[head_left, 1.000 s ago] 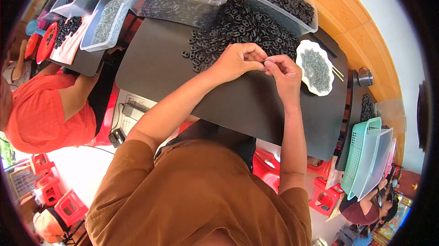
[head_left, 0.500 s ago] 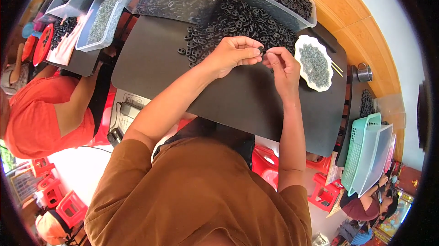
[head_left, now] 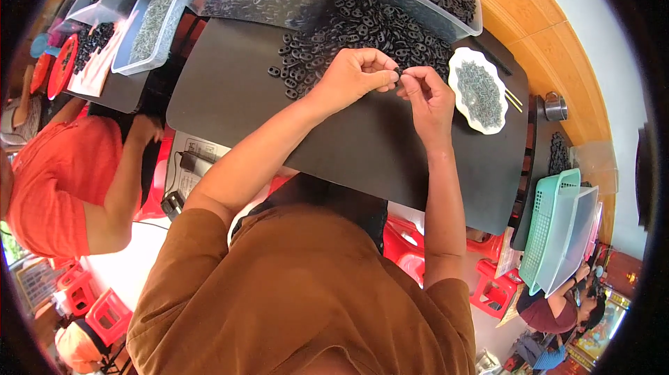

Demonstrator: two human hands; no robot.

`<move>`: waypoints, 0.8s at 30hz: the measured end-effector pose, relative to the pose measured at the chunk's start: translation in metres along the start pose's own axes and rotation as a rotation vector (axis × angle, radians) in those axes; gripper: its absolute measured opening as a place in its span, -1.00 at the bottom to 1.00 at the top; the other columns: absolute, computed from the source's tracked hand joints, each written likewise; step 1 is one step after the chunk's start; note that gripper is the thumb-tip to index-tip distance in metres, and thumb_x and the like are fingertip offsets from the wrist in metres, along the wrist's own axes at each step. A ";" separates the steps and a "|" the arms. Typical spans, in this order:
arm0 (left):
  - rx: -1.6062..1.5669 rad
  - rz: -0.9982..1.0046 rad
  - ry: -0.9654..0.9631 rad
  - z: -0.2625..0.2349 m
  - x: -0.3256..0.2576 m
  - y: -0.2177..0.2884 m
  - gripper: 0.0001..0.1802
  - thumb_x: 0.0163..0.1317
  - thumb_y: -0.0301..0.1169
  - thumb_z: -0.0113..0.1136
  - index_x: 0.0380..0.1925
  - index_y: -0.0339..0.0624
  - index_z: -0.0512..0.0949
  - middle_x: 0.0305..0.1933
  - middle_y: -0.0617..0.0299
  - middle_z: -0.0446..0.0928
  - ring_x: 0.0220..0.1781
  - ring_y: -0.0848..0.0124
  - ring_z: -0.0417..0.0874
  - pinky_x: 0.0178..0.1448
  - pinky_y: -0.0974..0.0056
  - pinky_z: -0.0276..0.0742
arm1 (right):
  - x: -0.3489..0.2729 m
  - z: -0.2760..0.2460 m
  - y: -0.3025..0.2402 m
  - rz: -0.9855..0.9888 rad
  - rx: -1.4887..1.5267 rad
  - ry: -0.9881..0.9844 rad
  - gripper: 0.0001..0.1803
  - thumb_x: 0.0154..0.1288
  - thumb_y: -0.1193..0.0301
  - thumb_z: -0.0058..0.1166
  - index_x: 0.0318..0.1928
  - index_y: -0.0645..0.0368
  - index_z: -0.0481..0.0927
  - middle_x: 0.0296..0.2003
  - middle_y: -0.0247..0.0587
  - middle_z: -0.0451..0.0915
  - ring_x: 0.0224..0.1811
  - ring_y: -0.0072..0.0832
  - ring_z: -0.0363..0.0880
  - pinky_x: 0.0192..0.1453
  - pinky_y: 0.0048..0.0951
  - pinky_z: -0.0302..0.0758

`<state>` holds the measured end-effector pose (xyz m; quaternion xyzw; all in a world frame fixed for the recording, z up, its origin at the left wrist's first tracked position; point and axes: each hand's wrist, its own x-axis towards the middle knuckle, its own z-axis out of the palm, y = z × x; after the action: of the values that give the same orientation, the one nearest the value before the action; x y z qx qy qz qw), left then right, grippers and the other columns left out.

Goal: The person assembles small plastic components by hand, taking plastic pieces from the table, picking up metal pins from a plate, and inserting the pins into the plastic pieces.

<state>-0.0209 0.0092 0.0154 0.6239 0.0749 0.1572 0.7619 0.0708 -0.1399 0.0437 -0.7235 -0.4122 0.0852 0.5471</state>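
Observation:
Over the dark table, my left hand (head_left: 357, 81) pinches a small black plastic piece (head_left: 398, 72) between thumb and fingers. My right hand (head_left: 431, 100) meets it there, thumb and forefinger pressed together against the piece's edge. Whether those right fingers hold something small of their own is hidden. Just beyond both hands spreads a heap of black plastic pieces (head_left: 369, 30), oval with two holes. Beside my right hand stands a white scalloped dish (head_left: 493, 128) filled with small grey metal parts (head_left: 479, 93), too fine to name surely.
Clear tubs of black pieces stand at the back, one in the middle (head_left: 279, 9) and one at right (head_left: 446, 21). Sticks (head_left: 514, 101) lie by the dish. A green basket (head_left: 547, 232) is at right. A co-worker in red (head_left: 63, 187) sits at left, near a tub of metal parts (head_left: 143, 67).
My right fingertips have closed in on the black piece, and both hands stay nearly in place. The co-worker at left has drawn an arm back from the side table.

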 end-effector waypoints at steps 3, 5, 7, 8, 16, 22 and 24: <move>-0.091 -0.015 -0.009 0.000 -0.001 -0.001 -0.84 0.21 -0.48 0.26 -0.22 -0.29 0.58 -0.31 0.24 0.63 -0.26 0.54 0.65 -0.15 0.46 0.59 | 0.000 0.001 -0.002 0.128 0.185 0.011 -0.92 0.30 0.50 0.12 -0.26 0.26 0.59 -0.43 -0.35 0.61 -0.43 -0.65 0.56 -0.32 -0.62 0.49; -0.281 -0.096 -0.002 0.000 -0.001 0.000 -0.85 0.22 -0.48 0.26 -0.23 -0.27 0.58 -0.29 0.23 0.63 -0.25 0.52 0.67 -0.14 0.47 0.61 | 0.001 0.000 0.003 0.130 0.292 -0.001 -0.93 0.30 0.48 0.14 -0.26 0.23 0.60 -0.41 -0.39 0.60 -0.40 -0.68 0.54 -0.30 -0.65 0.47; -0.328 -0.104 0.002 0.001 -0.001 0.000 -0.85 0.22 -0.47 0.26 -0.23 -0.26 0.58 -0.28 0.22 0.64 -0.25 0.52 0.67 -0.14 0.47 0.61 | 0.001 -0.001 0.000 0.136 0.290 0.016 -0.93 0.30 0.48 0.14 -0.25 0.22 0.61 -0.40 -0.39 0.61 -0.39 -0.69 0.54 -0.30 -0.66 0.47; -0.372 -0.110 0.007 0.001 -0.001 -0.001 -0.85 0.22 -0.47 0.27 -0.23 -0.26 0.58 -0.27 0.22 0.64 -0.24 0.51 0.68 -0.14 0.47 0.62 | 0.001 -0.001 -0.001 0.141 0.290 0.033 -0.92 0.29 0.48 0.15 -0.25 0.22 0.62 -0.39 -0.39 0.61 -0.38 -0.70 0.53 -0.29 -0.67 0.46; -0.281 -0.088 -0.013 0.000 -0.001 -0.001 -0.85 0.20 -0.46 0.28 -0.24 -0.26 0.59 -0.29 0.21 0.64 -0.26 0.51 0.68 -0.15 0.47 0.62 | 0.001 -0.001 0.005 0.111 0.230 0.022 -0.91 0.27 0.47 0.18 -0.26 0.23 0.64 -0.41 -0.40 0.61 -0.40 -0.71 0.52 -0.31 -0.67 0.45; -0.230 -0.062 -0.013 0.001 -0.001 0.000 -0.85 0.20 -0.46 0.29 -0.25 -0.27 0.59 -0.30 0.20 0.63 -0.28 0.52 0.67 -0.18 0.47 0.60 | 0.001 -0.001 0.005 0.088 0.208 0.030 -0.91 0.28 0.48 0.17 -0.26 0.24 0.64 -0.42 -0.40 0.60 -0.41 -0.72 0.52 -0.32 -0.66 0.44; -0.227 -0.055 -0.011 0.001 -0.002 0.000 -0.84 0.20 -0.45 0.29 -0.25 -0.28 0.59 -0.31 0.20 0.63 -0.29 0.52 0.67 -0.18 0.47 0.61 | 0.002 -0.001 0.005 0.093 0.186 0.024 -0.91 0.28 0.48 0.17 -0.27 0.24 0.63 -0.42 -0.40 0.60 -0.41 -0.72 0.52 -0.33 -0.66 0.44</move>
<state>-0.0222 0.0077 0.0155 0.5324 0.0693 0.1403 0.8319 0.0748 -0.1398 0.0407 -0.6889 -0.3617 0.1398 0.6124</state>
